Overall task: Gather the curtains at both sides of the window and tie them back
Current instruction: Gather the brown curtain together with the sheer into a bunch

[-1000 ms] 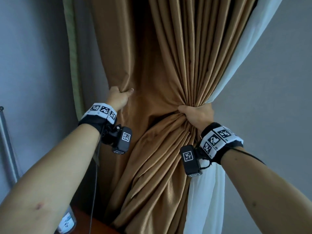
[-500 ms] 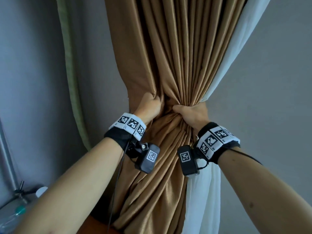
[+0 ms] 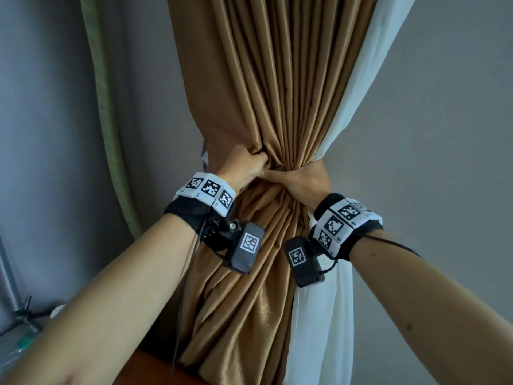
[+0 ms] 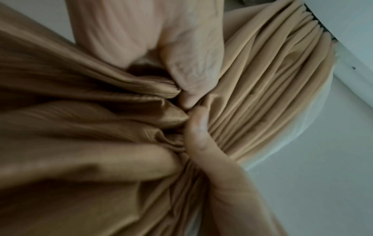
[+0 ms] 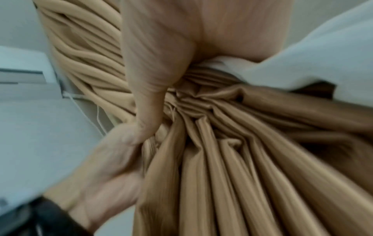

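A tan pleated curtain [image 3: 280, 87] hangs in the middle of the head view, pinched into a narrow waist. A white sheer curtain [image 3: 324, 307] runs along its right edge. My left hand [image 3: 244, 165] grips the left side of the bunch, fingers curled into the folds. My right hand [image 3: 308, 179] wraps round the waist from the right, holding tan and sheer cloth together. The two hands touch at the waist. In the left wrist view my left hand [image 4: 181, 76] digs into the tan curtain [image 4: 262, 79]. In the right wrist view my right hand [image 5: 153, 76] clamps the tan curtain [image 5: 212, 159].
A grey wall [image 3: 444, 134] lies on both sides of the curtain. A pale green strip of cloth [image 3: 108, 129] hangs at the left. A metal stand [image 3: 11, 287] and a plastic bottle [image 3: 22, 345] are at the lower left. A brown wooden surface [image 3: 155, 368] lies below the curtain.
My left hand has pulled the curtain's left edge rightward until it meets my right hand. The curtain has narrowed into one tight bunch. My right hand has held its place.
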Available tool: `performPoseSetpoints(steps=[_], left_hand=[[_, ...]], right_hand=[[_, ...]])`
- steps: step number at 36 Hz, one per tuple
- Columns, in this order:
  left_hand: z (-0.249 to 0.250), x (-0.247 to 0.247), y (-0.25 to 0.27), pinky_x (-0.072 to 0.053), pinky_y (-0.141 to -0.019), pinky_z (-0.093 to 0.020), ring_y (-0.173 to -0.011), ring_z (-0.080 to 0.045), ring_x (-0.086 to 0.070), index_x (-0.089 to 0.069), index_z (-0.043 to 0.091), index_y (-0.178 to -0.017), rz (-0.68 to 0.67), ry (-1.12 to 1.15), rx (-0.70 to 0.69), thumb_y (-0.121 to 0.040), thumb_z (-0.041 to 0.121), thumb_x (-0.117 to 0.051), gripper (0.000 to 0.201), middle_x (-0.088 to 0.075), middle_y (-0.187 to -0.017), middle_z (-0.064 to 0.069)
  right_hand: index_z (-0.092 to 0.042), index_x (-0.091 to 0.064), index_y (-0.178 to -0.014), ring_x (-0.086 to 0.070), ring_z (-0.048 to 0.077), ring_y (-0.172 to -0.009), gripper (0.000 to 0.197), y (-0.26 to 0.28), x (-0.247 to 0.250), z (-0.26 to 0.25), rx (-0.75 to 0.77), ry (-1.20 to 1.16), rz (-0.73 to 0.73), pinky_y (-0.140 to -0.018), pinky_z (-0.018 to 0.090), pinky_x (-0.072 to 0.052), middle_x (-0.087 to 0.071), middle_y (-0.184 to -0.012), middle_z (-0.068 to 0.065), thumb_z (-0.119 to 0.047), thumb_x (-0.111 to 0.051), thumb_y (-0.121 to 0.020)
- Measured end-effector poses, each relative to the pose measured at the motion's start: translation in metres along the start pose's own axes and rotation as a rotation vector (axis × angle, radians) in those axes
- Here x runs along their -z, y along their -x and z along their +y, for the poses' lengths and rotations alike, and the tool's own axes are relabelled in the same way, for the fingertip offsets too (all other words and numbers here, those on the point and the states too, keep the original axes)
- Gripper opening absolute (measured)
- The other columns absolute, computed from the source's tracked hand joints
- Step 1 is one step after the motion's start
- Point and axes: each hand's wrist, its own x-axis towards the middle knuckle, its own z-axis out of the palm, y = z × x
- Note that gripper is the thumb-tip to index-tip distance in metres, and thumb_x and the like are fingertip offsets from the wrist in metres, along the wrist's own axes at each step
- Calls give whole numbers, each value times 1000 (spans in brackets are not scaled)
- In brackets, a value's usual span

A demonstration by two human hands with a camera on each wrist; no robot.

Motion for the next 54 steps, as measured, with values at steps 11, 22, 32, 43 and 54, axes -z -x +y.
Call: performPoseSetpoints(steps=[11, 22, 32, 43, 54], left_hand=[[-8, -1, 0, -45, -79, -31, -80, -21, -57, -64, 4, -104, -2, -283, -93, -95, 25, -49, 28, -64, -89, -8], [-48, 53, -58, -42, -105, -34, -126, -21, -46, -43, 16, -134, 267, -132, 25, -32, 68, -87, 123, -48, -134, -5], [-76, 85, -114, -11, -116, -58, -143, -22, -30, -24, 19, -153, -2, 298, 186, -32, 73, -83, 145, -36, -155, 1], [-63, 61, -103, -51, -88, -23, -94, -3, -67, -61, 21, -110, -341, 277, -52, -11, 61, -92, 112, -72, -99, 13], [-49, 15, -43, -52, -86, -20, -92, -1, -68, -65, 22, -102, -293, 272, -137, -55, 22, -90, 54, -73, -94, 10]], right_hand=[[-17, -44, -134, -56, 24, -117, 88, -3, -3, 1, -33, 70, 179, -87, 22, -39, -59, -126, 2, -39, -86, -59], [-16, -51, -126, -58, 25, -112, 75, -22, 3, 12, -64, 77, 245, -96, 33, -49, -60, -119, 3, -33, -82, -60], [-19, -51, -125, -59, 22, -106, 75, -35, -9, 14, -35, 96, 267, -92, 30, -50, -58, -105, -5, -35, -81, -58], [-15, -48, -127, -53, 13, -94, 77, -38, -12, 16, -57, 127, 276, -86, 26, -47, -45, -86, -15, -35, -83, -61], [-13, -50, -129, -60, 19, -108, 88, -18, -13, 8, -40, 84, 221, -93, 38, -54, -62, -117, 0, -41, -85, -53]])
